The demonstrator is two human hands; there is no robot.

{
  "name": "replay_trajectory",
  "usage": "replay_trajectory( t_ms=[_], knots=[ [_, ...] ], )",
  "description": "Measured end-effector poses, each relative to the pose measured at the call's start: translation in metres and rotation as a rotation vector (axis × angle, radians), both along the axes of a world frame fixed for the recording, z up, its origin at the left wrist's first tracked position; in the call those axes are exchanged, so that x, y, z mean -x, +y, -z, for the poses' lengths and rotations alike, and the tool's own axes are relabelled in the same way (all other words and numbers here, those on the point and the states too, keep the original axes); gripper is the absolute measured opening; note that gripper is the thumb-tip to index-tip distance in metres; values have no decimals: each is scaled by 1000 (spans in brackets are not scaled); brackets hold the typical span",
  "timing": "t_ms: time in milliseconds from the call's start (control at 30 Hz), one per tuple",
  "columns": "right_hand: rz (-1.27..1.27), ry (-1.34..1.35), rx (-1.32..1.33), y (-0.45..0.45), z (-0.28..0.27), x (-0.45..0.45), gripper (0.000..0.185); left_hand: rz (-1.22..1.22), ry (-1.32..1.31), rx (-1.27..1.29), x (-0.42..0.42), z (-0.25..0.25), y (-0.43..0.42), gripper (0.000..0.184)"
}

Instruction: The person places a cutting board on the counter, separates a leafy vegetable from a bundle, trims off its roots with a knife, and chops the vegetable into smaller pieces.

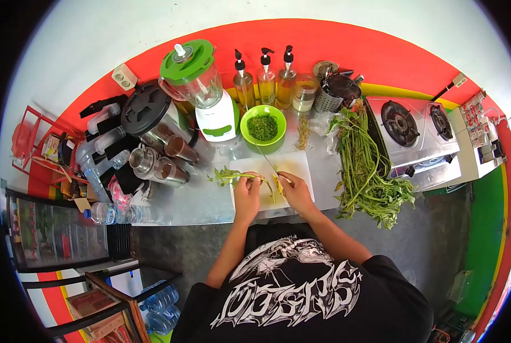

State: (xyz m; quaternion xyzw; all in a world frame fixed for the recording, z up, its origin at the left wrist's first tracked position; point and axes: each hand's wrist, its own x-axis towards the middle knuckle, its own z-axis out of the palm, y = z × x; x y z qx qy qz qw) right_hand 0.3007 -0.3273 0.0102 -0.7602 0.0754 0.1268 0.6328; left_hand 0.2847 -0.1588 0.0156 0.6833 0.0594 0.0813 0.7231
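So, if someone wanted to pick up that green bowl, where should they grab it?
Probably the rim, coming from the right. The green bowl flares to a wide lip and shows no handle; the blender crowds its left and pump bottles stand behind. Keep it level, since chopped greens lie inside.

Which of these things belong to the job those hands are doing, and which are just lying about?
Likely part of the job:
leafy stem in the left hand
knife in the right hand
cutting board
green bowl of chopped greens
probably the leafy bunch

Just standing by, it seems:
blender
pump bottles
stove
water bottle
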Motion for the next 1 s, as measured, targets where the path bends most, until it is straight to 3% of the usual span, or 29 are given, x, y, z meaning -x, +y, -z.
replay_trajectory(
  t_ms=[67,233,333,467,767,1000],
  knots=[
    [7,24,-10,-4,15,1,36,-19,4,153,-1,-2,4,11],
    [-13,145,-62,-12,23,5,36,-105,73,196,2,-10,14,38],
    [-59,209,3,-17,9,8,35,-127,122,257,5,-13,20,43],
    [-53,189,49,-27,35,11,40,-127,123,252,9,-17,27,47],
    [-169,-67,129,-24,-34,11,35,-84,32,219,-6,-60,35,33],
    [-274,-250,94,-4,-123,6,38,46,-9,218,-15,-92,34,28]
  ],
)
